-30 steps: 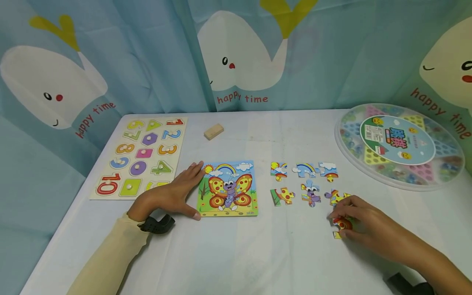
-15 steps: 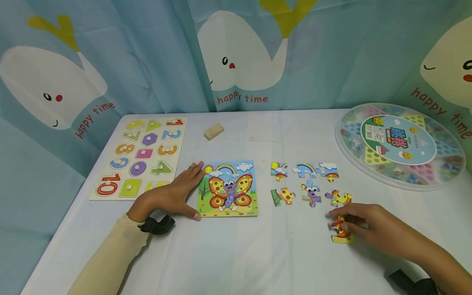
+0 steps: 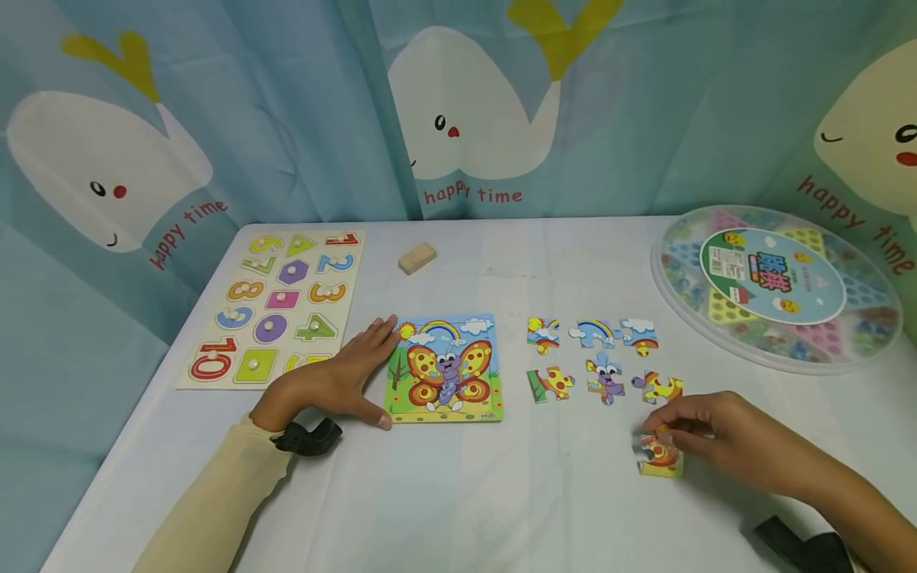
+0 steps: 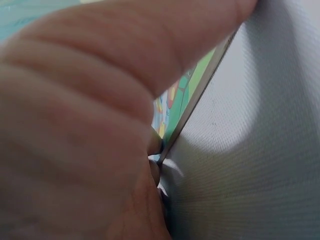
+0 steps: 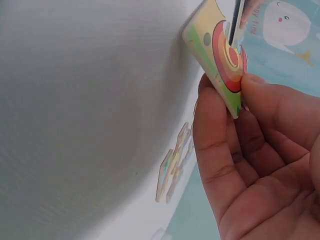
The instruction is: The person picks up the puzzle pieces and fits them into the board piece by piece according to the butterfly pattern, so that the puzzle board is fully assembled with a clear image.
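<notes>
At the near edge I see black straps on both wrists, and a pale sleeve on my left arm. My right hand is pinching a puzzle piece between thumb and fingers; its printed side carries a red-and-orange swirl over a green-yellow strip. The piece is tilted in the right wrist view, and I can't tell whether an edge meets the white cloth. My left hand is spread, thumb and fingers extended, resting against the left edge of the butterfly board rather than clasping it. Just beyond the held piece, six loose pieces lie in two rows of three, to the right of the board. Past my left hand, a number board slants toward the far left. Farther back are a small wooden block and, on the right, a round clear case with a printed label. Behind everything hangs a blue curtain with white whales and "happy time" lettering.
</notes>
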A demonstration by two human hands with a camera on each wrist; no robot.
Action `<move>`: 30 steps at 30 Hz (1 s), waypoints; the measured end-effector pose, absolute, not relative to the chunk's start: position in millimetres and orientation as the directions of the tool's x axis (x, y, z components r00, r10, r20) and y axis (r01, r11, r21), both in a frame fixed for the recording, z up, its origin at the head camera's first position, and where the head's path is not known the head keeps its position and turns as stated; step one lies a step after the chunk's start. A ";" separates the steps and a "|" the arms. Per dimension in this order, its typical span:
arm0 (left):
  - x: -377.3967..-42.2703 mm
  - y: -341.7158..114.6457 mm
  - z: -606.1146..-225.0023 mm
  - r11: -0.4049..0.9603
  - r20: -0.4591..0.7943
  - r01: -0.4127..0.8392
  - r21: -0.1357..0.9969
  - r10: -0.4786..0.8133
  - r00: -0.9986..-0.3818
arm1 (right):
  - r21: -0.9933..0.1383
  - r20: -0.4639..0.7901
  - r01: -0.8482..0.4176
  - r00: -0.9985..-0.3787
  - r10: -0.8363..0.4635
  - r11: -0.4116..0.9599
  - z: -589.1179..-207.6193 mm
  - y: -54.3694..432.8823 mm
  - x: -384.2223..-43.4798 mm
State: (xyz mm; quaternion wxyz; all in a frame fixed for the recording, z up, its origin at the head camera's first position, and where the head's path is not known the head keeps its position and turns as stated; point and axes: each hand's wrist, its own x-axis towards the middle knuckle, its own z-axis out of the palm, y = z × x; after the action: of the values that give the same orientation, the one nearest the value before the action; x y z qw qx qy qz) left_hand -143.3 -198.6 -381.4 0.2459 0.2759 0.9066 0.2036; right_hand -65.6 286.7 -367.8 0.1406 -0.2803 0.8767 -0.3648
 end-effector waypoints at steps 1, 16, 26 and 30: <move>-143.5 -198.5 -381.5 0.764 -0.333 0.402 0.504 0.601 -0.727 | -0.713 -0.035 -0.396 -0.804 -0.594 0.578 -367.7 286.0 -66.2; -143.7 -198.4 -381.2 0.764 -0.334 0.406 0.502 0.604 -0.724 | -0.638 0.075 -0.519 -0.777 -0.625 0.569 -362.1 274.5 -78.2; -143.7 -197.4 -381.2 0.768 -0.335 0.402 0.499 0.599 -0.728 | -0.631 0.110 -0.554 -0.757 -0.644 0.543 -354.5 262.9 -85.5; -143.7 -198.4 -381.4 0.767 -0.337 0.403 0.500 0.601 -0.725 | -0.627 0.107 -0.555 -0.757 -0.645 0.547 -352.9 258.4 -88.2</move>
State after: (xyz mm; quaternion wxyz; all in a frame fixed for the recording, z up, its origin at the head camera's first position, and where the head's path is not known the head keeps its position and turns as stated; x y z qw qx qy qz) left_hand -143.7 -198.4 -381.4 0.2467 0.2766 0.9069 0.2005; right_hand -88.2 258.4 -352.9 0.0682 -0.3420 0.8768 -0.3310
